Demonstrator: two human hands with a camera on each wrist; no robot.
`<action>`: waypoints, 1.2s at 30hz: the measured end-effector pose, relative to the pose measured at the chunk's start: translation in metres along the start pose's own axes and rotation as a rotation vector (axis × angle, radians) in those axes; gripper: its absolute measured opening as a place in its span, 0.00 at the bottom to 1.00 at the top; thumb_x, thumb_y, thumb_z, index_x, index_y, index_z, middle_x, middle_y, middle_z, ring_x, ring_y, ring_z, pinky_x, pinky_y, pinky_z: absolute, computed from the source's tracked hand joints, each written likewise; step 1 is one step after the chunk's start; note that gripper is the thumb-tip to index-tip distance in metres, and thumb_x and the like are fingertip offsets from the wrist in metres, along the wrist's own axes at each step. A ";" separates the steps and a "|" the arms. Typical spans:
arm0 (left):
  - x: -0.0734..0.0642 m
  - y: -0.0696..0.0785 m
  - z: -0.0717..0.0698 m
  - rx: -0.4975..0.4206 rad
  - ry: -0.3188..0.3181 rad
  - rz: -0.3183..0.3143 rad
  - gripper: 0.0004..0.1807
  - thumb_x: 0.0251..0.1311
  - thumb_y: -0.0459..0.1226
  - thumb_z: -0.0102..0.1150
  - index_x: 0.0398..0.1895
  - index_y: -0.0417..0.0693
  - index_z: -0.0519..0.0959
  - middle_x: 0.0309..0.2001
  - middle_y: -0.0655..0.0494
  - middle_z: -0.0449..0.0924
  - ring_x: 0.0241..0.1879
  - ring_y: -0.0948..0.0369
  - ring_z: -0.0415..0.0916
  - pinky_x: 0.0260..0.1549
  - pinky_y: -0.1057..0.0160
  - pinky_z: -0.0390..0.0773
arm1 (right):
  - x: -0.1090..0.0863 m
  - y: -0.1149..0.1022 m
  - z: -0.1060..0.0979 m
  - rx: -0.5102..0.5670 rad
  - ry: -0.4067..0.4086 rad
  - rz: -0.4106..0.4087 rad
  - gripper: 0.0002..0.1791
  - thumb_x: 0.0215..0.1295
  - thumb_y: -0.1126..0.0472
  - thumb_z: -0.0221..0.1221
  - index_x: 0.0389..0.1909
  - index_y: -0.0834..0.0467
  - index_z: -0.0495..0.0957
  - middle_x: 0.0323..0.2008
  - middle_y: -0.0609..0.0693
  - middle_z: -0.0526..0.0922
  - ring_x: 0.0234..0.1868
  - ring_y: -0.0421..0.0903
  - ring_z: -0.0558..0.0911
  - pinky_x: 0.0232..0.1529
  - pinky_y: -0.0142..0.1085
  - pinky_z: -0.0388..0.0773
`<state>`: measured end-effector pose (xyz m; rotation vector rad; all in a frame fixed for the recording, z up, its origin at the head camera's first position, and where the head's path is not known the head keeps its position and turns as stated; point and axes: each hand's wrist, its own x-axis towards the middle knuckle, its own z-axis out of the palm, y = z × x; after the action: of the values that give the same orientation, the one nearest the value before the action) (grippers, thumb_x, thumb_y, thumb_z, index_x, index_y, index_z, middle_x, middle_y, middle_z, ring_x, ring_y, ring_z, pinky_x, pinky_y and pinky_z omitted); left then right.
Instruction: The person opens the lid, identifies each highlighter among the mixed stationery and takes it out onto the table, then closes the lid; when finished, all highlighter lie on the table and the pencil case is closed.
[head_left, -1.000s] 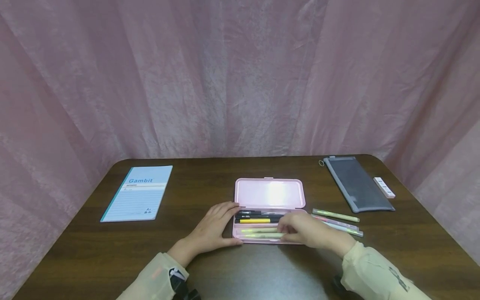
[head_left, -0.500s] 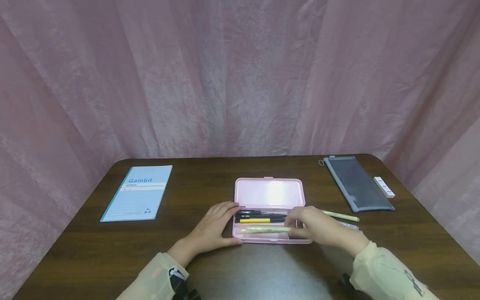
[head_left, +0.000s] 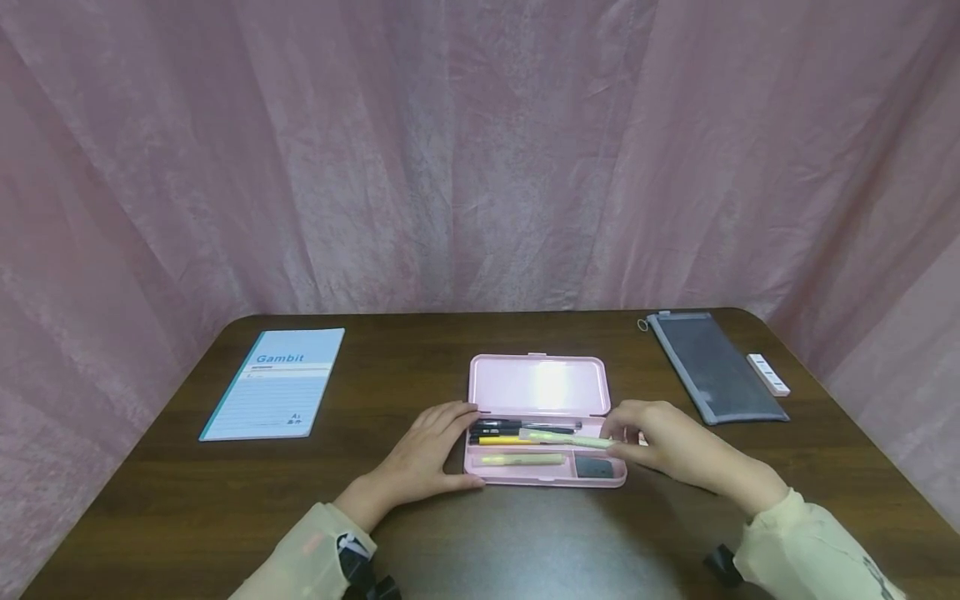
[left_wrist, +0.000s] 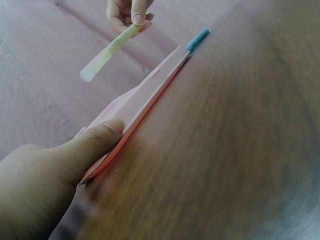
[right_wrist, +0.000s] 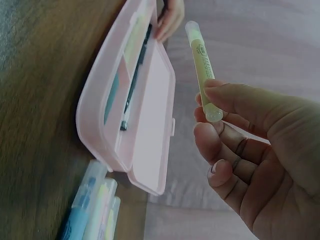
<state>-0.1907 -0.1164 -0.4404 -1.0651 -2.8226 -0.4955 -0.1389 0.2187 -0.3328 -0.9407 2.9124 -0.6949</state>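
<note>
My left hand (head_left: pixel 420 454) grips the left end of an open pink pencil case (head_left: pixel 525 481), its thumb (left_wrist: pixel 107 132) at the front rim. Between thumb and fingers, my right hand (head_left: pixel 667 442) pinches a pale yellow highlighter (head_left: pixel 566 437), raised above the case's right half. Its capped end points left. Inside the case, black pens (head_left: pixel 495 431) and a yellow pen (head_left: pixel 502 442) lie in the back section. Another yellow highlighter (head_left: pixel 522 459) lies in the front section. A grey-blue block (head_left: pixel 594 467) fills the small front right compartment.
Several highlighters (right_wrist: pixel 92 205) lie on the table beside the case's right end, hidden behind my right hand in the head view. A grey mesh zip pouch (head_left: pixel 712 367) and a small white box (head_left: pixel 768 375) lie at the back right. A blue notebook (head_left: pixel 273 383) lies at left.
My right hand has lifted one highlighter out of the front section and moved right and up with it, uncovering the grey-blue block. My left hand has stayed on the case.
</note>
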 end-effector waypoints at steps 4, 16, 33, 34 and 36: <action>0.000 0.001 0.000 0.003 -0.001 0.002 0.51 0.48 0.70 0.57 0.71 0.51 0.62 0.71 0.55 0.61 0.72 0.55 0.57 0.71 0.50 0.58 | -0.008 0.006 -0.002 0.000 0.039 0.016 0.04 0.58 0.61 0.65 0.34 0.51 0.80 0.26 0.36 0.74 0.28 0.28 0.69 0.26 0.26 0.71; 0.001 0.001 0.000 0.004 -0.003 -0.005 0.52 0.48 0.70 0.58 0.71 0.51 0.62 0.71 0.55 0.61 0.72 0.55 0.57 0.71 0.50 0.58 | -0.040 0.020 -0.007 -0.018 0.142 0.102 0.05 0.58 0.61 0.66 0.32 0.48 0.80 0.26 0.32 0.72 0.27 0.26 0.67 0.24 0.25 0.67; 0.000 -0.002 0.001 0.000 0.001 -0.008 0.52 0.47 0.72 0.55 0.71 0.52 0.62 0.71 0.55 0.61 0.72 0.55 0.57 0.71 0.50 0.58 | -0.083 0.047 0.006 -0.058 0.258 0.149 0.10 0.53 0.64 0.68 0.32 0.48 0.79 0.25 0.29 0.71 0.27 0.24 0.67 0.24 0.25 0.68; 0.000 -0.002 0.001 -0.001 0.001 -0.008 0.52 0.47 0.72 0.55 0.71 0.52 0.62 0.71 0.55 0.61 0.72 0.55 0.57 0.71 0.50 0.58 | -0.085 0.049 0.007 -0.056 0.261 0.145 0.10 0.53 0.64 0.68 0.32 0.48 0.79 0.25 0.29 0.71 0.27 0.24 0.67 0.23 0.25 0.68; 0.000 -0.002 0.001 -0.002 -0.001 -0.009 0.52 0.47 0.72 0.55 0.71 0.52 0.62 0.71 0.55 0.61 0.72 0.55 0.57 0.71 0.50 0.58 | -0.090 0.052 0.010 -0.056 0.269 0.142 0.10 0.53 0.64 0.68 0.32 0.48 0.79 0.25 0.29 0.71 0.27 0.24 0.67 0.23 0.25 0.68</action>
<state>-0.1915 -0.1173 -0.4418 -1.0541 -2.8298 -0.4981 -0.0931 0.3022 -0.3753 -0.6822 3.2080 -0.7906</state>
